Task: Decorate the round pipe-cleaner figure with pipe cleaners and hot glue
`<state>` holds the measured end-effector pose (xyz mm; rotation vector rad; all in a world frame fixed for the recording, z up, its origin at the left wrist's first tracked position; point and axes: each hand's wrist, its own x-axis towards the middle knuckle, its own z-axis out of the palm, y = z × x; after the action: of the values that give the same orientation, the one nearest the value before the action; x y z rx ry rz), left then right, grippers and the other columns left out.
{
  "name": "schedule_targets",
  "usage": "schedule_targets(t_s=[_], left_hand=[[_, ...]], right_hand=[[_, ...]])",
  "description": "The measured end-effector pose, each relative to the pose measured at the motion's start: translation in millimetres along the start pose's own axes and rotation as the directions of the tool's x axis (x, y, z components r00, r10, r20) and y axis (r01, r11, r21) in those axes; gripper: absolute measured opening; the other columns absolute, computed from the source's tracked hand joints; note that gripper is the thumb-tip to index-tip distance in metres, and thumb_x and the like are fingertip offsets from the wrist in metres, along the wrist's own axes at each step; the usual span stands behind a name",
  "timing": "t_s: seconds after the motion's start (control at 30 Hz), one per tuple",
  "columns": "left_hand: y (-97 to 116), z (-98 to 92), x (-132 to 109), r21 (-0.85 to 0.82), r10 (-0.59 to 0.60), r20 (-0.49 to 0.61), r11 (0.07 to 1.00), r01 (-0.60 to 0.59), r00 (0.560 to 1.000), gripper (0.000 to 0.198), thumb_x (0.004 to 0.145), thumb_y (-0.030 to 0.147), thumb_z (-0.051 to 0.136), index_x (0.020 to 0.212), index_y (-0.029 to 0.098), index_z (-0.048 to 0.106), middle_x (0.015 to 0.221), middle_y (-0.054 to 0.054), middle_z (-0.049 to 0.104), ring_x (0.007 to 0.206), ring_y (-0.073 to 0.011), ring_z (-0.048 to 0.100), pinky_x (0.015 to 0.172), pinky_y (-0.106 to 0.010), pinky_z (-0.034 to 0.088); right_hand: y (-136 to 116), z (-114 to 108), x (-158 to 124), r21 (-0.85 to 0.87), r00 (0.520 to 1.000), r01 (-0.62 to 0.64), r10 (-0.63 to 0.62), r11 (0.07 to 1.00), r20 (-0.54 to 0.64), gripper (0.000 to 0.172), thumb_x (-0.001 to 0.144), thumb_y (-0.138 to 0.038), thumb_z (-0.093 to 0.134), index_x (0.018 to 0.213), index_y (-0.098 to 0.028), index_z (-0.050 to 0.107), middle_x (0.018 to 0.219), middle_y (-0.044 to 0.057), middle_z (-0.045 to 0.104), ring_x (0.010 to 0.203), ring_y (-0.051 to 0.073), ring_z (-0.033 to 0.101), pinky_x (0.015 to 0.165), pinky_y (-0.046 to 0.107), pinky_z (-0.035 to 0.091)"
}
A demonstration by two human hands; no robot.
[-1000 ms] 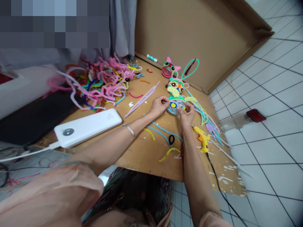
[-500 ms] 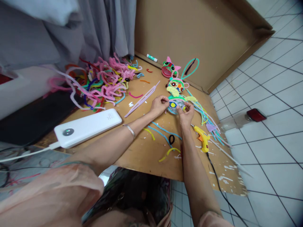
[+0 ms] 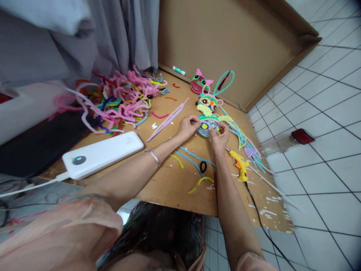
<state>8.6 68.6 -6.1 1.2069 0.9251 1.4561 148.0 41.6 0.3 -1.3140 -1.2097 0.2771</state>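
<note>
Both my hands are at a round, clear-looking craft face (image 3: 208,132) with a blue-and-yellow eye and a green fuzzy band along its top. My left hand (image 3: 188,127) pinches its left edge, at the end of a thin lilac pipe cleaner (image 3: 210,121) lying across it under the green band. On the right side, my right hand (image 3: 220,136) grips the rim between thumb and fingers, near a second yellow patch partly covered by them. Just behind it sits a finished-looking animal face (image 3: 208,101) with pink loop ears and pale yellow fuzzy pieces.
A red-and-green face (image 3: 198,82) and a glue stick (image 3: 179,70) lie at the back by the cardboard wall. A yellow hot glue gun (image 3: 239,165) rests right of my wrist. Tangled pipe cleaners (image 3: 126,98) and a white power bank (image 3: 103,155) are at left.
The whole view has shifted slightly. Both hands keep nearly the same hold on the round face; no object has visibly been moved.
</note>
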Motion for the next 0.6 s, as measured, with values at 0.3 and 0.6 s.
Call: schedule_targets(t_s=[0.3, 0.6], left_hand=[[2.4, 0.5, -0.6, 0.011, -0.012, -0.008, 1.000, 0.012, 1.000, 0.009, 0.073, 0.009, 0.061, 0.074, 0.016, 0.055, 0.061, 0.006, 0.057, 0.039, -0.0059, 0.050, 0.042, -0.019, 0.039], [0.1, -2.4, 0.1, -0.053, -0.010, 0.028, 0.999, 0.011, 1.000, 0.005, 0.075, 0.015, 0.061, 0.075, 0.016, 0.056, 0.063, 0.004, 0.058, 0.045, -0.0070, 0.053, 0.046, -0.018, 0.040]], right_hand=[[-0.1, 3.9, -1.1, -0.012, 1.000, 0.012, -0.013, 1.000, -0.024, 0.043, 0.062, -0.036, 0.068, 0.098, -0.019, 0.052, 0.103, 0.005, 0.057, 0.099, 0.020, 0.056, 0.094, 0.038, 0.046], [-6.5, -1.0, -5.4, 0.104, 0.999, -0.014, 0.010, 0.994, 0.033, 0.039, 0.075, -0.044, 0.061, 0.105, -0.020, 0.054, 0.112, 0.006, 0.061, 0.105, 0.019, 0.057, 0.095, 0.038, 0.046]])
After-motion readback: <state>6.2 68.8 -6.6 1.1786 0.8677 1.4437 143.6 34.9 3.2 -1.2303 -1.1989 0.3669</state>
